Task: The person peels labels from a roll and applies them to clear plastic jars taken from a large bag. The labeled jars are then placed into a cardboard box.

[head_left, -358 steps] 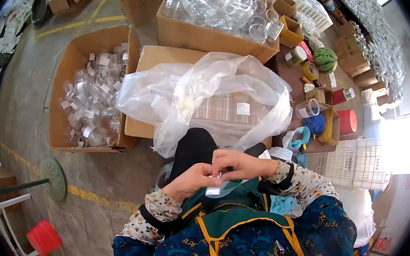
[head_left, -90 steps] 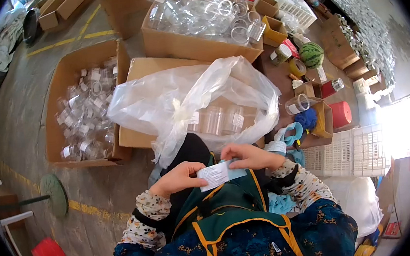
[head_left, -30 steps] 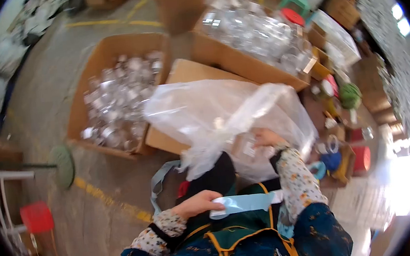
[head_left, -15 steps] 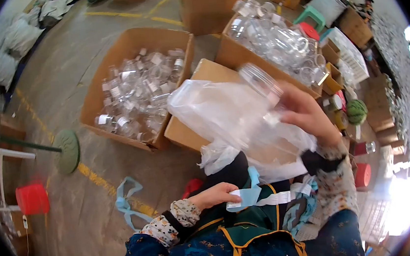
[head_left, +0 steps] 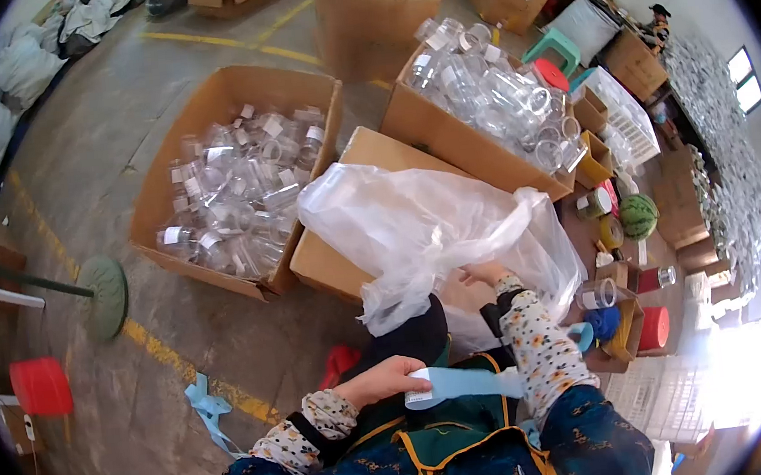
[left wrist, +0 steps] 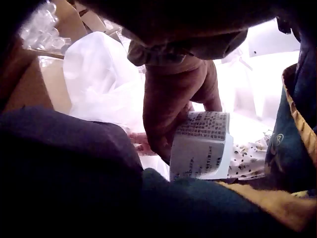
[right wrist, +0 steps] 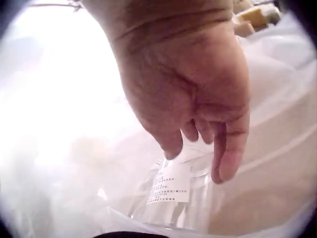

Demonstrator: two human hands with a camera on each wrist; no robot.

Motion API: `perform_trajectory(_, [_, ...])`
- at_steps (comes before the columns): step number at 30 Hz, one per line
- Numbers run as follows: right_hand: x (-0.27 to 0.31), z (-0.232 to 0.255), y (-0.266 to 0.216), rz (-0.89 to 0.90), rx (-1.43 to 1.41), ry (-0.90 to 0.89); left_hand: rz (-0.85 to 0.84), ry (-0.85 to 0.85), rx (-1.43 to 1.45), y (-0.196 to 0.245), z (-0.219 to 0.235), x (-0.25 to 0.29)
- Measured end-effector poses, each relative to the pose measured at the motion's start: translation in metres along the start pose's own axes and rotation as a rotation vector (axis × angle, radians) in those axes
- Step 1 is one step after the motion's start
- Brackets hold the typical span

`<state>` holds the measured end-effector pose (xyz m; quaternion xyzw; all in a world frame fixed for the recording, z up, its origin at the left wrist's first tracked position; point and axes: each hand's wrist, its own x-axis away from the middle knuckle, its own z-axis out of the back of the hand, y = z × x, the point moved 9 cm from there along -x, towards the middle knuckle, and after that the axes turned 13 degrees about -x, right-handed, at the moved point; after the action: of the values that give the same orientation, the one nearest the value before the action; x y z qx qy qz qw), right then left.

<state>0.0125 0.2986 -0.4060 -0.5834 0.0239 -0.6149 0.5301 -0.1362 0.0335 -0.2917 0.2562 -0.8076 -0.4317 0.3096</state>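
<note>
In the head view my left hand point(head_left: 380, 379) pinches one end of a label strip point(head_left: 468, 382) with pale blue backing, above the apron on the lap. Small printed text covers the label point(left wrist: 200, 144) near the fingers in the left wrist view. My right hand point(head_left: 475, 291) reaches down into the clear plastic bag point(head_left: 396, 208), which lies over a brown carton point(head_left: 333, 265). Close up in the right wrist view, its loosely extended fingers stand on both sides of the top of a clear jar point(right wrist: 195, 198). That jar bears a white printed label.
Cartons of clear jars stand ahead, one carton point(head_left: 155, 250) to the left and another carton point(head_left: 443, 126) behind the bag. A watermelon point(head_left: 639, 216) sits among small items at right. A green round stand base point(head_left: 104, 296) and a pale blue strip point(head_left: 206, 405) are on the floor.
Earlier both hands held the label strip. Half a second ago my right hand held a clear jar raised over the bag; now it is down inside the bag. My left hand keeps the strip.
</note>
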Motion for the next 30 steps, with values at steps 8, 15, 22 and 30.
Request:
perform_trajectory(8, [0.041, 0.001, -0.067, 0.307, 0.305, 0.086, -0.030, 0.080, -0.027, 0.016, 0.003, 0.005])
perform_trajectory(15, [0.147, 0.004, -0.140, 0.172, 0.756, -0.528, -0.015, 0.088, -0.059, 0.011, 0.013, 0.002])
perform_trajectory(22, [0.232, -0.028, -0.312, 0.684, -0.296, -0.485, -0.186, 0.349, -0.379, 0.067, 0.050, -0.018])
perform_trajectory(30, [0.080, -0.058, -0.042, 0.470, 0.586, -0.395, -0.291, 1.140, -0.927, 0.110, 0.263, 0.055])
